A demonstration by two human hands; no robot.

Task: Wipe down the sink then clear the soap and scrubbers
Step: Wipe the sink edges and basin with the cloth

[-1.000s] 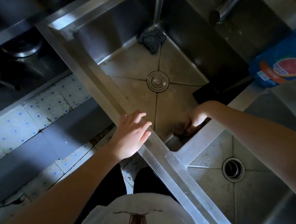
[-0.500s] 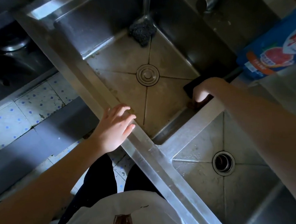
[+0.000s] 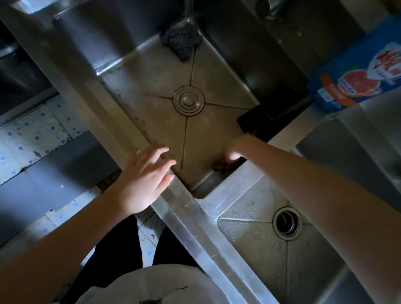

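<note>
Left hand [image 3: 145, 177] spread flat, fingers loose, holding nothing, braced on the near rim of the stainless steel double sink [image 3: 189, 217]. Right hand [image 3: 234, 154] down inside the far basin, curled at the foot of the wall by the divider; looks clenched on a small brownish wad [image 3: 220, 165], probably a rag or scrubber, though too dark to tell for certain. Appears mid-wipe along that near corner of the basin floor.

Judging by the scene, still within the first step. Basin floor dull and streaked around the round capped drain [image 3: 188, 100], so wiping seems unfinished. Near basin with its open drain hole [image 3: 286, 222] shows water marks and no sign of attention yet.

Nothing cleared so far: dark wire-mesh scrubber with a metal handle [image 3: 181, 41] leaning in the far corner of the basin, dark rectangular sponge-like block [image 3: 253, 121] at the basin's right edge, blue soap pouch with a red fruit print [image 3: 369, 74] lying on the ledge at the sink's right side.
</note>
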